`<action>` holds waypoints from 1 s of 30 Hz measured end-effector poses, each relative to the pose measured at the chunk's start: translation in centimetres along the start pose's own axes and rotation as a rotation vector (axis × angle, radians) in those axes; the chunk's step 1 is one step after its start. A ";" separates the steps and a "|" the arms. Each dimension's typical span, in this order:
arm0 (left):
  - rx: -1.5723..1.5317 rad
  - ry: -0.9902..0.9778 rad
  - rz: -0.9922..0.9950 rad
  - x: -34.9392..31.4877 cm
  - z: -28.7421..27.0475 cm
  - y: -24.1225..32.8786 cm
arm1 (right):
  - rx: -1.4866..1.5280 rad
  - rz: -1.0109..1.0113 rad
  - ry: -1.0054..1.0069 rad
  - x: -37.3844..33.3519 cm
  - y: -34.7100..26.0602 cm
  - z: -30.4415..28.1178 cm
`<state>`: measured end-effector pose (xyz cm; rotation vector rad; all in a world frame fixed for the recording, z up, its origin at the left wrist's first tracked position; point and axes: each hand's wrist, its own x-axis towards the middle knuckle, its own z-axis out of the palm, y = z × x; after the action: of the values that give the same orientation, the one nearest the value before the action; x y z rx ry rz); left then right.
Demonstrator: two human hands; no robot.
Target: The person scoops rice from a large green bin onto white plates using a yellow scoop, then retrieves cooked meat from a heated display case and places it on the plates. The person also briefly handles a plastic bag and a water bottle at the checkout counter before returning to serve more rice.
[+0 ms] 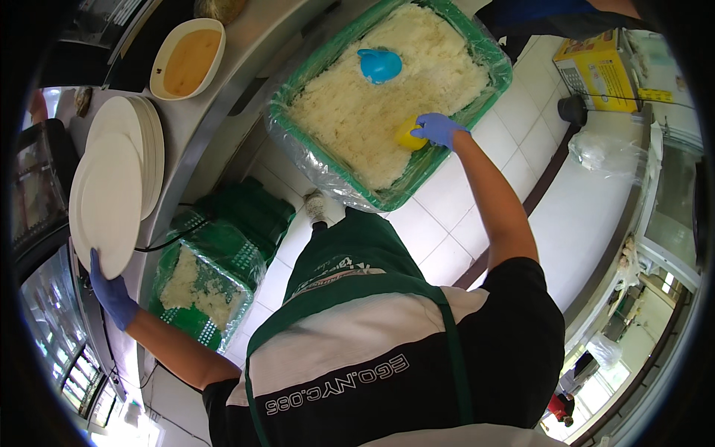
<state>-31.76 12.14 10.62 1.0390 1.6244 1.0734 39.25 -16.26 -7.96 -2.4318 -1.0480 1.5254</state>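
My left hand (112, 294), in a blue-violet glove, grips the near rim of a white oval plate (108, 205). That plate overlaps a stack of white oval plates (153, 153) on the metal counter. My right hand (442, 131), gloved alike, is closed on a yellow scoop (409, 135), whose shape is partly hidden by the fingers. The scoop is at the right side of a mass of white rice (350, 104). A green crate (302, 149) lined with clear plastic holds this rice. Farther back, a blue scoop (380, 65) lies on the rice, apart from my hands.
On the steel counter (197, 141) at left stands a white bowl (214, 71) of orange-brown liquid. Below it, a second green crate (242, 268) holds some rice. A yellow box (596, 71) is at the far right. Part of another person (551, 15) shows at the top right.
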 end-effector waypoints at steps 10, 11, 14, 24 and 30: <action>-0.236 0.002 -0.001 -13.7 5.3 -2.2 | -0.417 -0.481 1.054 1.3 0.3 -9.3; -0.277 0.031 -0.066 -14.7 6.5 -1.4 | -0.377 -0.474 1.092 3.1 0.3 -10.2; -0.282 0.074 -0.128 -15.9 8.5 0.8 | -0.485 -0.395 1.065 8.4 1.1 -9.0; -0.156 0.189 -0.115 -18.8 9.1 1.9 | -0.843 -0.468 0.775 10.7 2.9 -1.9; -0.123 0.139 -0.102 -18.1 9.5 0.8 | -0.536 -0.535 0.670 9.1 3.1 -0.1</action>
<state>-18.20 -2.93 13.46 0.8082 1.6797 1.1828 43.32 -13.27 -16.16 -2.3417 -1.8579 0.2469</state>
